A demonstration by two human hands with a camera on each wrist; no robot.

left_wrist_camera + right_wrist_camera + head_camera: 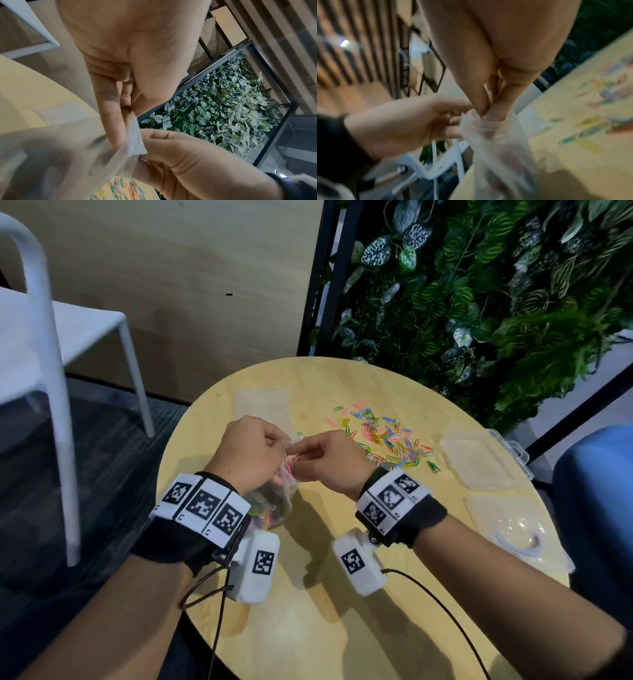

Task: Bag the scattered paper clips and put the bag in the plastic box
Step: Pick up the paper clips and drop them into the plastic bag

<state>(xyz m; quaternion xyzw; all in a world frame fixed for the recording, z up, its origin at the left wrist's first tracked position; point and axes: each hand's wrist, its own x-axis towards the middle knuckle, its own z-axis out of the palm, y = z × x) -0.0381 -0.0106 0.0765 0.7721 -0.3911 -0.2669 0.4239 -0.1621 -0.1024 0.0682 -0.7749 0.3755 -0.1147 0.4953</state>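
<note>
soft overhead indoor light casts dark arm shadows on the table (342, 594), wide-angle edges curve, and the right wrist view is heavily motion-blurred.

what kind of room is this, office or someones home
Probably an office lounge or meeting corner: a small round wooden table, a white plastic chair, and a black-framed wall of foliage beside wood panelling.

Both hands raised together, fingertips pinched.

The left hand (251, 451) and right hand (330, 459) met over the middle, knuckles up, both forearms angled inward from the near edge. Each hand's thumb and fingers were curled and pinched on the mouth of a clear plastic bag (279, 498) hanging between them. Both wrists wore black bands with white marker blocks.
</note>
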